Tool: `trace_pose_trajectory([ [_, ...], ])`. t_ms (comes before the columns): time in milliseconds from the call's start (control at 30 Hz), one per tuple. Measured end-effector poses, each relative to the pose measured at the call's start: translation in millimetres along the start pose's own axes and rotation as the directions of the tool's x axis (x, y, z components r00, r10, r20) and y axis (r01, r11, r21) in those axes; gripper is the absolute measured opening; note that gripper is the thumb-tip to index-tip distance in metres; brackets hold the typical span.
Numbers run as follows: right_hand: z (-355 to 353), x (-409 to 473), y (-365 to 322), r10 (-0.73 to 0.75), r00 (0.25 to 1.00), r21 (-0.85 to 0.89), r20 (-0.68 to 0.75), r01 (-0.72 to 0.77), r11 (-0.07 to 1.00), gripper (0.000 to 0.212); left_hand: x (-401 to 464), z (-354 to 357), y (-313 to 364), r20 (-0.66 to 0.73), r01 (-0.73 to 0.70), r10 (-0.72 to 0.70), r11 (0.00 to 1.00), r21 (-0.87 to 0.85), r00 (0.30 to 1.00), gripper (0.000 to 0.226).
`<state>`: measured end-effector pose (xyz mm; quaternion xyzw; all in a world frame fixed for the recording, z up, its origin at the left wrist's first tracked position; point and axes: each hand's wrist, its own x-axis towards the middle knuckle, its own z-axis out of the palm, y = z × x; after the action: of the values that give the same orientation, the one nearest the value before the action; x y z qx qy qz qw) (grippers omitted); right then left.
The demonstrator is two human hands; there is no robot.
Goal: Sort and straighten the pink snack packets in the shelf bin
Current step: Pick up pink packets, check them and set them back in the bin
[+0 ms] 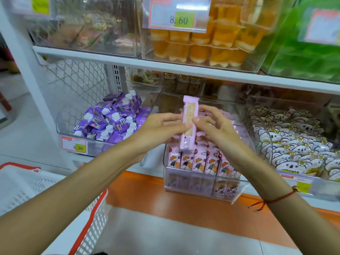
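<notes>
Both hands are up in front of the middle shelf, and between them stands one long pink snack packet (189, 124) with a clear window down its face, held upright. The left hand (161, 128) pinches its left edge, thumb and fingers curled onto the wrapper; the right hand (215, 127) pinches the right edge the same way, its other fingers spread and loosely bent. A red string bracelet (276, 199) circles the right wrist.

The packet hangs just above the clear plastic shelf bin (202, 188), over its front half. Along the bin's front wall a row of pink packets with a cartoon child (200, 162) stands upright, side by side; more pink packets lie behind them, mostly hidden by the hands.

Left of that bin, purple cartons with white caps (112, 122) sit heaped in another clear bin. To the right, white bear-printed packets (294, 142) fill a third. At the lower left, a white basket with red rim (95, 218) shows.
</notes>
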<state>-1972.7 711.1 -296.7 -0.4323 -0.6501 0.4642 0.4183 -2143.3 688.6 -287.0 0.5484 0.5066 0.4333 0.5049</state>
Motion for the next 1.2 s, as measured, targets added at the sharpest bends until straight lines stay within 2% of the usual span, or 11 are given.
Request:
trace_pose_trajectory([
  [100,-1,-16,-2,-0.103,0.993,-0.041,0.053,0.106,0.994,0.04,-10,4,0,-0.063,-0.08,0.081,0.996,0.025,0.995,0.039],
  [233,4,-36,-8,-0.144,0.988,-0.036,0.057,0.146,0.989,0.041,-27,5,-1,-0.04,-0.114,0.116,0.992,0.062,0.992,0.043],
  [400,14,-57,-13,-0.157,0.985,-0.128,0.075,0.165,0.978,0.064,-48,9,0,-0.109,-0.07,0.055,0.987,-0.146,0.993,0.035],
  [567,18,-65,-14,-0.216,0.975,-0.115,-0.056,0.209,0.971,0.032,-54,10,3,-0.141,-0.109,0.082,0.974,-0.201,0.987,0.048],
  [667,11,-53,-11,-0.158,0.987,-0.046,-0.038,0.156,0.987,0.023,-44,-3,3,-0.137,-0.221,0.2,0.963,-0.154,0.97,0.064],
  [833,-1,-1,-4,0.084,0.996,0.255,0.044,-0.092,0.962,0.019,-10,-31,-8,-0.081,-0.385,0.384,0.923,0.002,0.92,0.036],
  [867,-4,10,0,0.086,0.996,0.223,0.023,-0.089,0.971,0.021,-2,-34,-11,-0.112,-0.415,0.413,0.91,0.007,0.904,0.031],
  [933,-9,30,14,-0.013,0.994,-0.153,-0.106,-0.003,0.988,0.027,19,-39,-16,-0.21,-0.469,0.462,0.883,0.019,0.862,0.023],
  [1000,-13,39,29,-0.138,0.978,-0.561,-0.158,0.026,0.828,0.035,38,-41,-22,-0.301,-0.496,0.486,0.867,0.048,0.82,0.017],
  [1033,-13,43,37,-0.142,0.981,-0.669,-0.136,0.015,0.743,0.039,51,-42,-24,-0.326,-0.505,0.496,0.861,0.063,0.805,0.015],
  [1200,-6,44,60,-0.092,0.995,-0.896,0.027,0.065,0.44,0.042,93,-37,-23,-0.402,-0.529,0.576,0.816,0.233,0.711,0.014],
])
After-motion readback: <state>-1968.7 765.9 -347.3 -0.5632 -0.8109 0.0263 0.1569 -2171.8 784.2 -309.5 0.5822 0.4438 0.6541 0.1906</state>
